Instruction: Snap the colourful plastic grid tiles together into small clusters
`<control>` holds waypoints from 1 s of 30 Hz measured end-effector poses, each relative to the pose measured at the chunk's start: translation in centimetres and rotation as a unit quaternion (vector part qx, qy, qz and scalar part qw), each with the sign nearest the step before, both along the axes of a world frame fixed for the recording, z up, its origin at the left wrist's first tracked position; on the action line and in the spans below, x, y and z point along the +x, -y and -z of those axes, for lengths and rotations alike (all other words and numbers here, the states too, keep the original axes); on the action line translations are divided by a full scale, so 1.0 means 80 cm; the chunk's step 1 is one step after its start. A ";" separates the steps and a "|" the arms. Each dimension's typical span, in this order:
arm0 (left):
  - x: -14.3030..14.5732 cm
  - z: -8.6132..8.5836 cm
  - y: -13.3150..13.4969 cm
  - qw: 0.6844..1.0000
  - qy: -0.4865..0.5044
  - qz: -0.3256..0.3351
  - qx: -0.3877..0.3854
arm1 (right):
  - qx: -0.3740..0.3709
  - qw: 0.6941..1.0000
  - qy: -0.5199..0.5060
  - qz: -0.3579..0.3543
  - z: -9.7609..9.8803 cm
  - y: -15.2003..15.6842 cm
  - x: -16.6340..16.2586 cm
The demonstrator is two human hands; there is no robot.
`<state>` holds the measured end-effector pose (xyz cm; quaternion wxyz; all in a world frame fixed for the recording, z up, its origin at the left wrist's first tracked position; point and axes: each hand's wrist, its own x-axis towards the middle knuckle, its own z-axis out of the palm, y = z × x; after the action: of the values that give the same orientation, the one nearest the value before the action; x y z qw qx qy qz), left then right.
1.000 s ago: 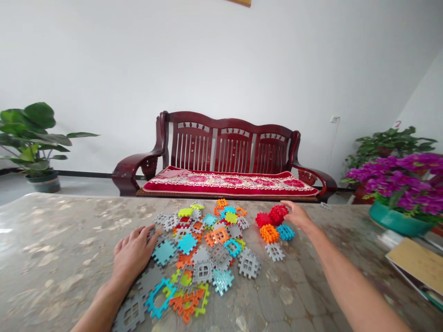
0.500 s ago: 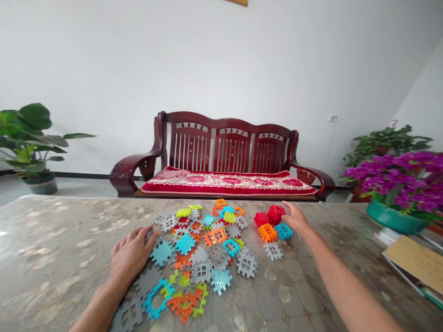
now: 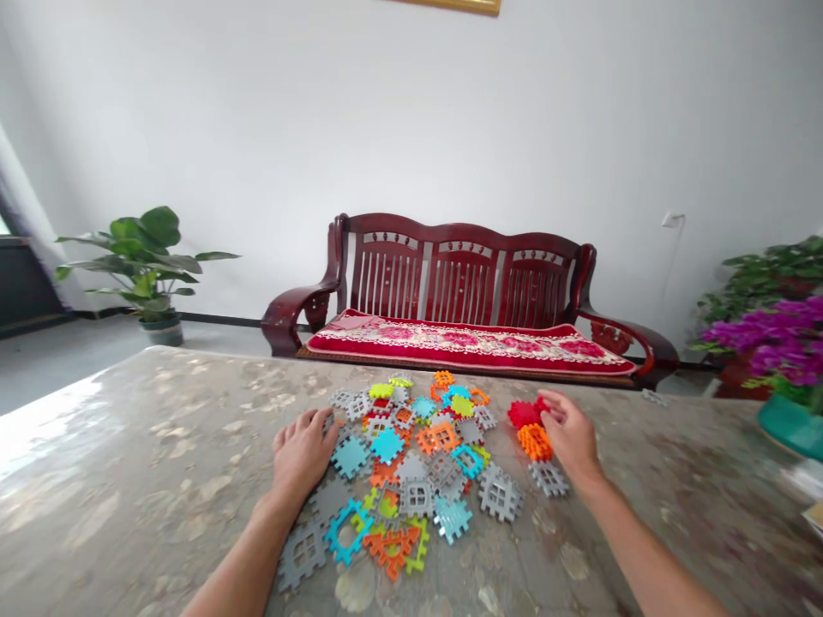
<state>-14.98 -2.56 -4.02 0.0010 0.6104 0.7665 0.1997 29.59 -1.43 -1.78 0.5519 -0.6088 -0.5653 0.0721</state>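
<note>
My left hand (image 3: 304,452) lies palm down at the left edge of a loose pile of toothed plastic building tiles (image 3: 387,446), its fingers out flat and partly against the pieces. My right hand (image 3: 572,437) is right of the pile, fingers and thumb curled round a red toothed block (image 3: 538,404) that they mostly cover. Beside the fingertips are a flat red tile (image 3: 522,415) and an orange toothed block (image 3: 535,442). A grey window tile (image 3: 549,478) lies just nearer to me.
The patterned table (image 3: 180,480) holds the pile in its middle. A lone grey tile (image 3: 654,397) lies by the far edge. Purple flowers in a green pot (image 3: 794,426) stand at the right. Behind the table is a wooden bench (image 3: 459,283) with a red cushion.
My view has swung left, so everything sits further right. My right fingers have curled in on the red block, and the hand now hides the blue block. My left hand stays by the pile.
</note>
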 end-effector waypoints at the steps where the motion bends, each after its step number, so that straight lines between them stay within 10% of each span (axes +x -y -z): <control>1: 0.000 0.000 0.000 1.000 0.003 0.000 0.001 | -0.010 1.000 0.013 -0.026 -0.003 0.003 -0.021; 16: 0.001 -0.002 0.001 0.999 0.029 0.045 -0.003 | -0.085 0.903 0.317 -0.277 -0.008 -0.007 -0.280; 30: 0.003 -0.004 0.003 0.998 0.043 0.046 0.000 | -0.103 0.871 0.420 -0.233 -0.006 0.009 -0.281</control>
<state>-14.76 -2.81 -3.68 0.0431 0.6356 0.7369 0.2260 7.15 -2.16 -1.29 0.1637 -0.4857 -0.8586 -0.0056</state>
